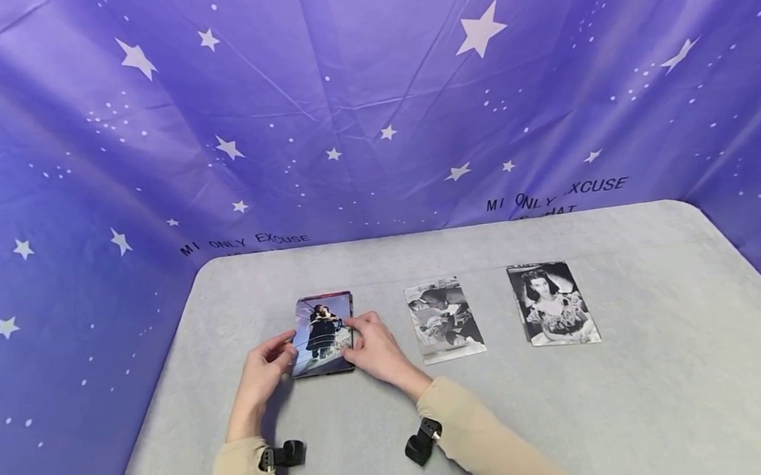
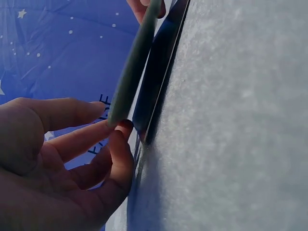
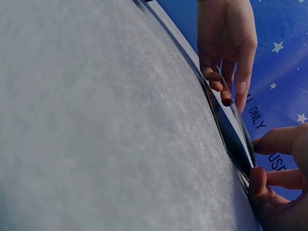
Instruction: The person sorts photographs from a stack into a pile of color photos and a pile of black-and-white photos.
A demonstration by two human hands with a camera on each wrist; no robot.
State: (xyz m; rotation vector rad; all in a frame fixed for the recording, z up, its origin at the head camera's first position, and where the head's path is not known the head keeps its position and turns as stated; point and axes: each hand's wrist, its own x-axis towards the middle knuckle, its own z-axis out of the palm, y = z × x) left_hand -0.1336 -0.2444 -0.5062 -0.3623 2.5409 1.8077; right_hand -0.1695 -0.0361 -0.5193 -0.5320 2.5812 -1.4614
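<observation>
A colour photo card [image 1: 321, 333] of an embracing couple is raised just over a pile of cards [image 2: 156, 77] on the table. My left hand [image 1: 265, 364] holds its left edge, with thumb above and fingers below, as the left wrist view shows. On the opposite side, my right hand [image 1: 378, 349] pinches the right edge between thumb and fingers. Seen from the right wrist, the card [image 3: 245, 132] stands slightly apart from the dark pile beneath it.
Right of the hands lies a black-and-white photo of people close together [image 1: 445, 318]. Farther right is another black-and-white photo of a dark-haired person [image 1: 554, 304], with a card edge showing under it. A purple star-printed curtain [image 1: 355, 104] hangs around the grey table [image 1: 673, 393].
</observation>
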